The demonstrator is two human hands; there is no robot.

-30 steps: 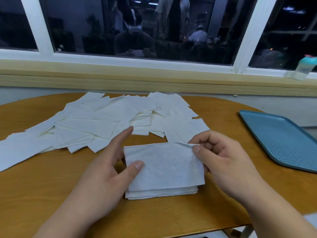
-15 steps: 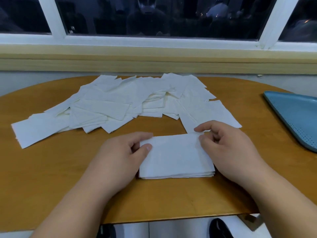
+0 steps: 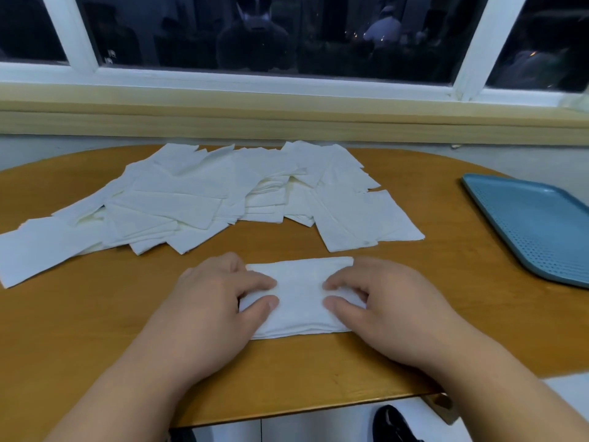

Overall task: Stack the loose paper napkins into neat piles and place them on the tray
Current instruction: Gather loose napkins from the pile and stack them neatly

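A small neat pile of white napkins (image 3: 299,298) lies on the wooden table near its front edge. My left hand (image 3: 216,301) lies on the pile's left end, with fingers and thumb laid over the top napkin. My right hand (image 3: 385,301) rests on the right end the same way, fingertips pointing inward. Both hands press down on the pile; neither curls round it. Behind it, loose white napkins (image 3: 197,199) lie scattered and overlapping across the table's far half. The blue tray (image 3: 535,224) sits at the right, holding no napkins on the part I can see.
The round wooden table (image 3: 79,314) stands against a wall under a window sill (image 3: 287,116). A dark shoe (image 3: 392,422) shows on the floor below the table's front edge. Bare wood lies between the pile and the tray.
My right hand let go of the top napkin's corner and both hands moved inward onto the pile, flattening it. The view tilted down and shifted left.
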